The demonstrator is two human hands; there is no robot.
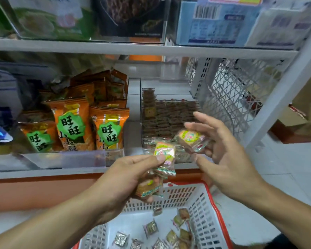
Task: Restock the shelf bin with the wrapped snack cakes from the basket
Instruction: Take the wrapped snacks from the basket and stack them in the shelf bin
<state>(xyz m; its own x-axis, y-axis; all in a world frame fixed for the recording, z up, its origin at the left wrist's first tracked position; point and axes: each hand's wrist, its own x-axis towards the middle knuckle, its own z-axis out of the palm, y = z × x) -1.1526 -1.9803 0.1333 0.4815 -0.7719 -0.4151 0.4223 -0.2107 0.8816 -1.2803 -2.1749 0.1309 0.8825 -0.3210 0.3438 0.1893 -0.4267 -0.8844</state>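
My left hand (pixel 126 180) grips a small bunch of wrapped snack cakes (pixel 164 151) just in front of the shelf edge. My right hand (pixel 223 150) holds a single wrapped snack cake (pixel 191 140) with its fingers spread, over the front of the clear shelf bin (pixel 141 112). That bin holds rows of brown wrapped cakes (pixel 171 115). Below my hands stands the white basket with a red rim (pixel 207 212), with several loose wrapped cakes (pixel 176 232) on its bottom.
Orange snack bags (pixel 108 126) fill the bin to the left. A white wire rack (pixel 230 97) and shelf upright (pixel 276 101) stand on the right. Another shelf (pixel 133 48) with boxed goods runs above. White floor tiles lie at the right.
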